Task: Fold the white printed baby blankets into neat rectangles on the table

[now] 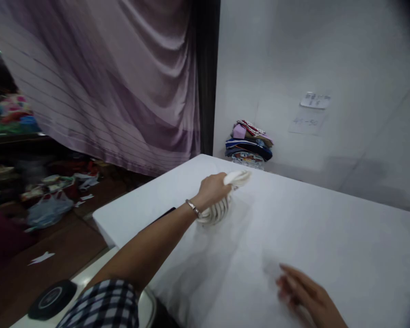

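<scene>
Coiled bundle: white, ridged loops on white surface; beneath and beyond left grip
Left grip: closed around upper end
Right grip: fingers loosely parted, blurred
Lower paper: "-50", first number unclear
Curtain: purplish, draped

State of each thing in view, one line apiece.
White coiled bundle: looped, gripped near its upper end.
Bare left hand: closed on the bundle.
Bare right hand: fingers partly curled, blurred; empty or not, unclear.
Pale purple fabric curtain: hanging, draped.
Multicoloured cloth stack: piled up.
White paper note: up on the pale wall.
</scene>
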The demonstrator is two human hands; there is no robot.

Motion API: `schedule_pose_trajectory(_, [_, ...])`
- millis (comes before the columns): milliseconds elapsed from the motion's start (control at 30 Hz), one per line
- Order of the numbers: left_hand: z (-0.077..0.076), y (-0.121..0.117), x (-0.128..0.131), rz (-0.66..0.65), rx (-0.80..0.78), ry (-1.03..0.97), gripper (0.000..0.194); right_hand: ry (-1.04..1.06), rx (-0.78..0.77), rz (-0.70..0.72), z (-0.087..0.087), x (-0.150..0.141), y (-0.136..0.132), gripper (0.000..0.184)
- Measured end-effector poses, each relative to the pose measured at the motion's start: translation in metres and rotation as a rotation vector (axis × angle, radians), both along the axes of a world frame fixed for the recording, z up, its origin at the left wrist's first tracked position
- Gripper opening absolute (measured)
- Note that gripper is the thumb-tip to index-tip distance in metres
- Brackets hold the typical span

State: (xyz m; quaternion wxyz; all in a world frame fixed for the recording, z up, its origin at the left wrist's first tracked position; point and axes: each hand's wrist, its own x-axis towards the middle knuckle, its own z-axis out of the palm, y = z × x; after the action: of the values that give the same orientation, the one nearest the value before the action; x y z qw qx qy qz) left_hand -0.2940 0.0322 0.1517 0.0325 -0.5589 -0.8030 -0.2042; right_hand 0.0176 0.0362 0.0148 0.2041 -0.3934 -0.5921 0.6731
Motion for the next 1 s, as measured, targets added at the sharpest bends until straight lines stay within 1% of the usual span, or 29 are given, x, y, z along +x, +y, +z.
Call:
schedule_pose_trajectory(33, [-0.001,-0.007,0.026,-0.125,-0.020,-0.063,0.028,0.067,-0.043,-0.122,0.001,0.001,0.004,0.040])
schedule_pose_trajectory(67, [-0.004,-0.015,0.050,-0.270,-0.063,-0.140,0.030,0.155,-0.114,-0.184,0.003,0.002,0.008,0.048])
schedule_pose_trajectory(133, [-0.015,-0.029,0.092,-0.564,-0.183,-0.290,0.029,0.289,-0.243,-0.226,0.006,0.007,0.011,0.055])
schedule_pose_trajectory(167, [-0.022,-0.035,0.108,-0.660,-0.250,-0.342,0.027,0.332,-0.294,-0.237,0.006,0.012,0.010,0.056])
schedule_pose_trajectory(200, [-0.028,-0.039,0.120,-0.725,-0.298,-0.374,0.026,0.361,-0.334,-0.258,0.004,0.017,0.007,0.055])
schedule_pose_trajectory(267, [-0.038,-0.041,0.135,-0.773,-0.316,-0.391,0.025,0.410,-0.390,-0.314,-0.003,0.032,0.000,0.048])
schedule_pose_trajectory(333, [-0.039,-0.036,0.139,-0.778,-0.248,-0.403,0.025,0.462,-0.433,-0.331,-0.012,0.047,-0.008,0.040])
schedule_pose_trajectory(367, [-0.036,-0.031,0.139,-0.778,-0.208,-0.421,0.025,0.481,-0.451,-0.320,-0.015,0.054,-0.012,0.037])
schedule_pose_trajectory(400, [-0.031,-0.024,0.138,-0.769,-0.174,-0.438,0.026,0.492,-0.464,-0.302,-0.017,0.060,-0.015,0.035])
schedule_pose_trajectory(467, [-0.013,-0.005,0.133,-0.718,-0.111,-0.450,0.028,0.493,-0.471,-0.270,-0.018,0.067,-0.020,0.033])
schedule_pose_trajectory(533, [0.011,0.023,0.128,-0.627,-0.009,-0.423,0.029,0.495,-0.441,-0.244,-0.017,0.069,-0.022,0.032])
schedule_pose_trajectory(600, [0.035,0.059,0.122,-0.492,0.180,-0.425,0.029,0.514,-0.400,-0.210,-0.014,0.068,-0.024,0.034])
schedule_pose_trajectory(633, [0.045,0.079,0.119,-0.429,0.270,-0.458,0.029,0.527,-0.386,-0.198,-0.014,0.067,-0.024,0.035])
schedule_pose_trajectory(667, [0.053,0.098,0.117,-0.386,0.331,-0.519,0.030,0.538,-0.377,-0.196,-0.014,0.066,-0.024,0.037])
schedule_pose_trajectory(700, [0.058,0.115,0.115,-0.369,0.362,-0.602,0.033,0.545,-0.372,-0.205,-0.015,0.066,-0.024,0.040])
schedule_pose_trajectory(733, [0.060,0.129,0.115,-0.349,0.357,-0.704,0.040,0.548,-0.368,-0.218,-0.016,0.066,-0.024,0.043])
schedule_pose_trajectory(800, [0.055,0.145,0.118,-0.343,0.351,-0.787,0.054,0.546,-0.363,-0.238,-0.018,0.068,-0.024,0.048])
schedule_pose_trajectory(867, [0.040,0.143,0.126,-0.353,0.332,-0.732,0.059,0.532,-0.354,-0.220,-0.018,0.070,-0.024,0.049])
schedule_pose_trajectory(933, [0.019,0.127,0.135,-0.365,0.258,-0.626,0.051,0.516,-0.341,-0.191,-0.017,0.071,-0.024,0.049])
schedule_pose_trajectory(1000, [-0.005,0.103,0.140,-0.369,0.111,-0.585,0.044,0.496,-0.333,-0.185,-0.016,0.070,-0.023,0.051])
